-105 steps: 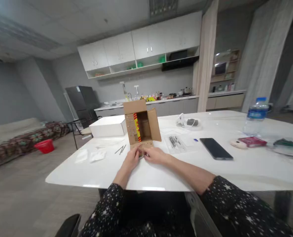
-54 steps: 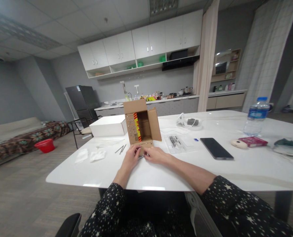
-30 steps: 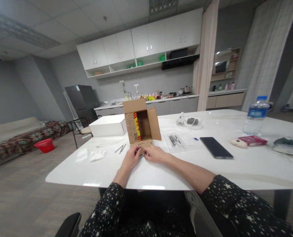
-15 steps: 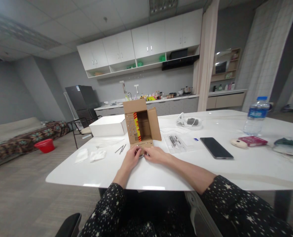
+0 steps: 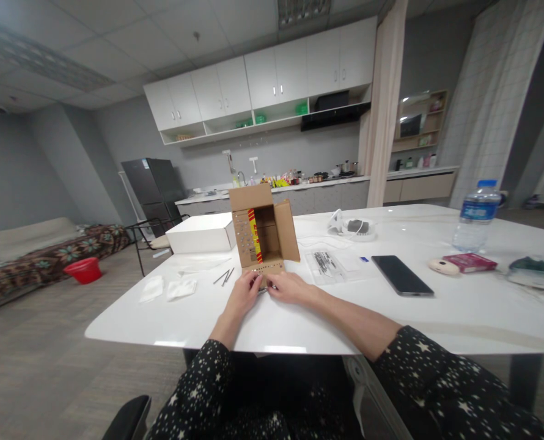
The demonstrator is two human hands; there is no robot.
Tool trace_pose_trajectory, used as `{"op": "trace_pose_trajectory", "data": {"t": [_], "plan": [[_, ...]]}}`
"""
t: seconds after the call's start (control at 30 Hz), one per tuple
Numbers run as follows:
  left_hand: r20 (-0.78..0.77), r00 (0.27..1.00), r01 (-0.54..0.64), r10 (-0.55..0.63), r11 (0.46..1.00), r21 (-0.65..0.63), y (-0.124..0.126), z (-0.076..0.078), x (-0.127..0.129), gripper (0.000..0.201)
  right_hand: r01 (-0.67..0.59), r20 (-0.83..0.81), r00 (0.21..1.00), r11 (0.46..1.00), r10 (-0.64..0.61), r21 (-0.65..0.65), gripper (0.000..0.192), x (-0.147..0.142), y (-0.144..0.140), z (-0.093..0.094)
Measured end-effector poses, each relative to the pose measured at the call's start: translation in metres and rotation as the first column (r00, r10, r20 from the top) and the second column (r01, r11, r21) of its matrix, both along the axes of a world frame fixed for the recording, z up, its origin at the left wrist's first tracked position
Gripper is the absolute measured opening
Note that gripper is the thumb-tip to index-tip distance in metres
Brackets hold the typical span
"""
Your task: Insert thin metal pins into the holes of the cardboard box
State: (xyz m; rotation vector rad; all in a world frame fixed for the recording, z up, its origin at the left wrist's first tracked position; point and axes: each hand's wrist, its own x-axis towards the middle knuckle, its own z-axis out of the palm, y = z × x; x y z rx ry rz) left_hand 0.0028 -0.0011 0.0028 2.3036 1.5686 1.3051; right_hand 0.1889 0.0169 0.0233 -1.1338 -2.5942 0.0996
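Cardboard box [image 5: 263, 235] stands open on its side on the white surface [image 5: 327, 318], flaps spread, its near flap lying flat and dotted with small holes or studs. Left hand [image 5: 243, 294] and right hand [image 5: 289, 287] meet at that flap's near edge, fingertips pinched narrow around a small metal piece [image 5: 263, 289], too small to identify. Judged from this, the fiddly work at the flap is mid-course: a few thin metal pins [image 5: 224, 277] lie unused left of the box, and a clear bag of small parts [image 5: 326, 263] sits to its right. Farther off: white box [image 5: 201, 234], dark phone [image 5: 402, 275], water bottle [image 5: 475, 214]. Room behind is a grey kitchen-lounge with white cabinets [image 5: 263, 79], dark fridge [image 5: 150, 186], a red basin [image 5: 85, 269] on the floor.
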Motion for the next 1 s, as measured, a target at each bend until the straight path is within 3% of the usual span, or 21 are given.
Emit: {"op": "trace_pose_trajectory", "data": {"t": [1.0], "plan": [[0.008, 1.0, 0.008, -0.007, 1.0, -0.03, -0.003, 0.0027, 0.0012, 0.029, -0.002, 0.001, 1.0, 1.0, 0.002, -0.01, 0.031, -0.0003, -0.0005, 0.0004]]}}
